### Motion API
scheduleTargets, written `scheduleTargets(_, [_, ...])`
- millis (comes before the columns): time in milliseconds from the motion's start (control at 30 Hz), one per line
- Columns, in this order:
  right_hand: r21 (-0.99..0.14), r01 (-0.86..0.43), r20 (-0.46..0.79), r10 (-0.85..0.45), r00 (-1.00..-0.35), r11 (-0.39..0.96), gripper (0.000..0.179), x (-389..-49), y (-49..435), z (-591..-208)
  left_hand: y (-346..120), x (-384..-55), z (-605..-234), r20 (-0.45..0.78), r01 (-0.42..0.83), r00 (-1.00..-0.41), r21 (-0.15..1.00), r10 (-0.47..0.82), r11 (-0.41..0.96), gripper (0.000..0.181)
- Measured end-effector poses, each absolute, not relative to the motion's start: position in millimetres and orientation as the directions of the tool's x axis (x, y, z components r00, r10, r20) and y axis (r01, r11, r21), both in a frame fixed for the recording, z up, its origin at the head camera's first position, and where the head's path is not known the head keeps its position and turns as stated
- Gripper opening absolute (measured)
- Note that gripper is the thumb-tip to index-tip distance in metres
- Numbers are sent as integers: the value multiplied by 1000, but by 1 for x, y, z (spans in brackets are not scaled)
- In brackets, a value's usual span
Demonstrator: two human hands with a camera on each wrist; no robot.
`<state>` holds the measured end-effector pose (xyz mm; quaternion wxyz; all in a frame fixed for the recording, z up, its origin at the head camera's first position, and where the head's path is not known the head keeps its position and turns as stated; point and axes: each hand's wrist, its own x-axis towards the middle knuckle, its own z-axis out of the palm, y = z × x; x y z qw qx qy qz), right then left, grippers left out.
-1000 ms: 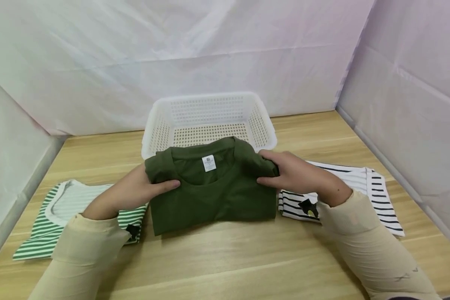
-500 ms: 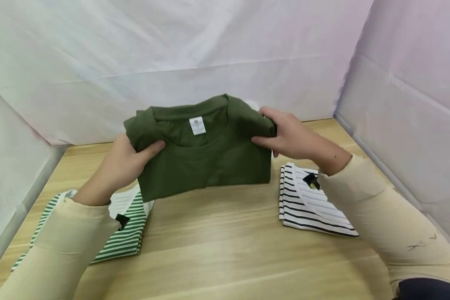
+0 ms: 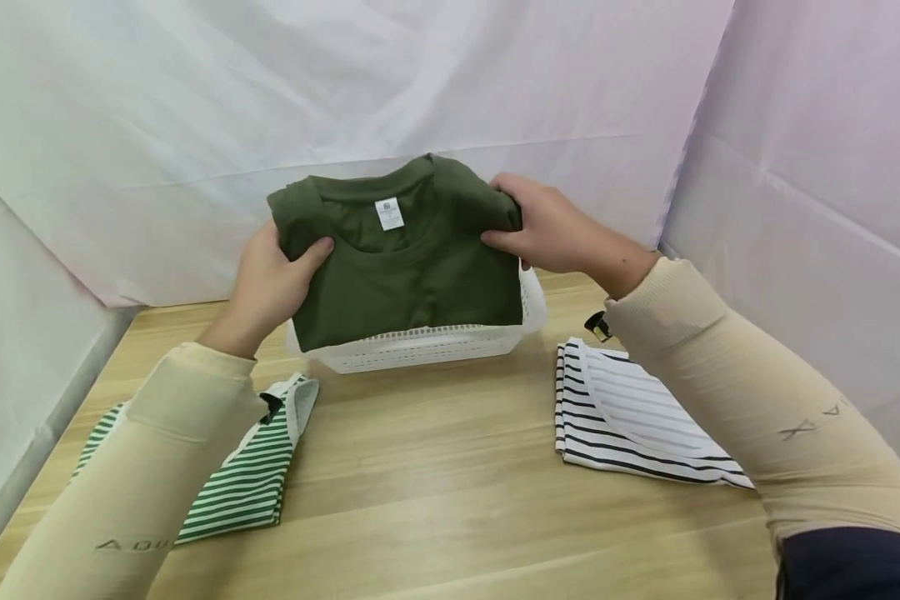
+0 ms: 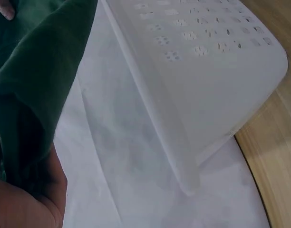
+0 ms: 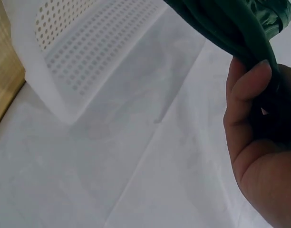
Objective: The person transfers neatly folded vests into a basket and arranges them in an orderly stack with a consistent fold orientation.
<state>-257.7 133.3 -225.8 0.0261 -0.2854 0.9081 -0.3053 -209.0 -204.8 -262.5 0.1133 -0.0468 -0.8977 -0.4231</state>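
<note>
A folded dark green T-shirt [image 3: 412, 287] with a white neck label hangs between both hands in the head view, collar at the top. My left hand [image 3: 270, 273] grips its left shoulder, thumb over the front and fingers behind. On the other side my right hand [image 3: 551, 225] pinches the right shoulder, thumb in front. Behind and below the shirt is a white perforated basket [image 3: 427, 350], mostly hidden by the cloth. The right wrist view shows fingers and thumb curled round the green cloth [image 5: 231, 28], above and apart from the basket [image 5: 102, 47].
A green-and-white striped shirt [image 3: 247, 479] lies folded at the left, partly under my left forearm. At the right, a black-and-white striped shirt [image 3: 637, 417] lies folded beside my right sleeve. White sheeting [image 3: 195, 100] walls the wooden table [image 3: 435, 467] at the back and sides.
Both hands have raised the green T-shirt and carried it away from me, from low in front of the basket to above it. The head view has shifted slightly.
</note>
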Motion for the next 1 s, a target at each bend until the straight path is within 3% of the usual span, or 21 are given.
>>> scheduleTargets(400, [-515,-352,-112,-468,-876,782,42,-295,112,-257,-201,-251,-291,19,79,-996,706,93,704,57])
scheduleTargets(767, [-483,-276,-273,-442,-855,831,56,-304,103,-283,-197,-258,-302,-166,22,-972,637,165,770,61])
scheduleTargets(1000, [-515,-204,-341,-417,-843,833,71,-310,110,-299,-190,-261,-312,-183,34,-968,580,171,814,65])
